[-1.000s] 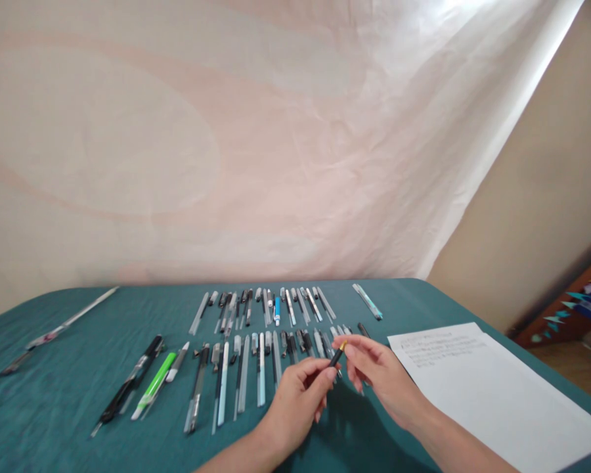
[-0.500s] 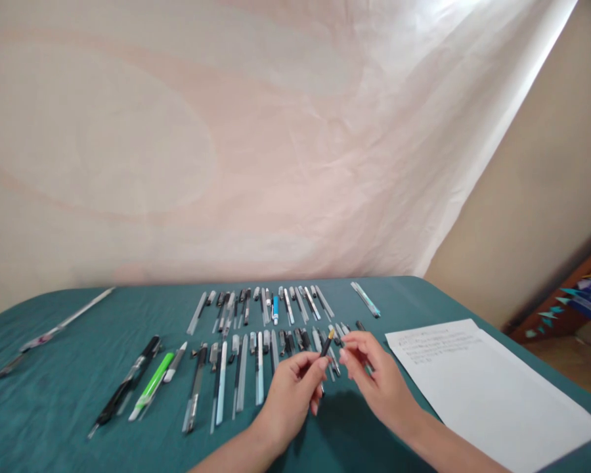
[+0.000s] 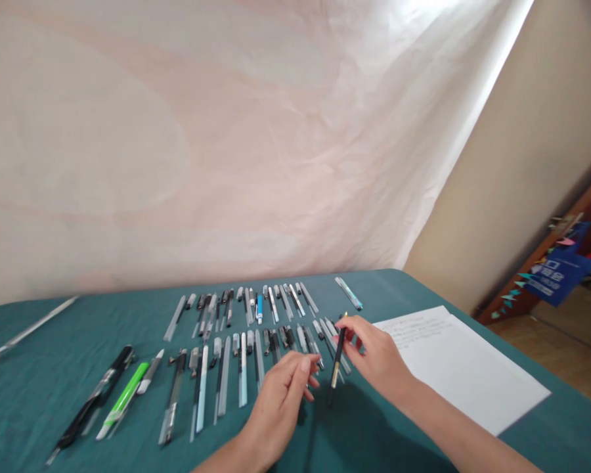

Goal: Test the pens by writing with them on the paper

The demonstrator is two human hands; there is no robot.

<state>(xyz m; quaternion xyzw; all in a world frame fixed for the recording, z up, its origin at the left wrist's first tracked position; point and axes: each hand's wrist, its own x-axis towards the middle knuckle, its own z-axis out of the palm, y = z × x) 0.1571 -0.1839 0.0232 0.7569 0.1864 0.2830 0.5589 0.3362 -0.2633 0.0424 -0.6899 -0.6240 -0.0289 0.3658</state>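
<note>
Pen, thin, black and gold [image 3: 338, 356], pinched by right hand [image 3: 377, 353].
Slants far-to-near; loosely spread left hand [image 3: 285, 389] sits left.

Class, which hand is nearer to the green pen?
Left. The left hand is right of the green pen, with other pens between; the right hand is farther right, holding a black pen.
</note>
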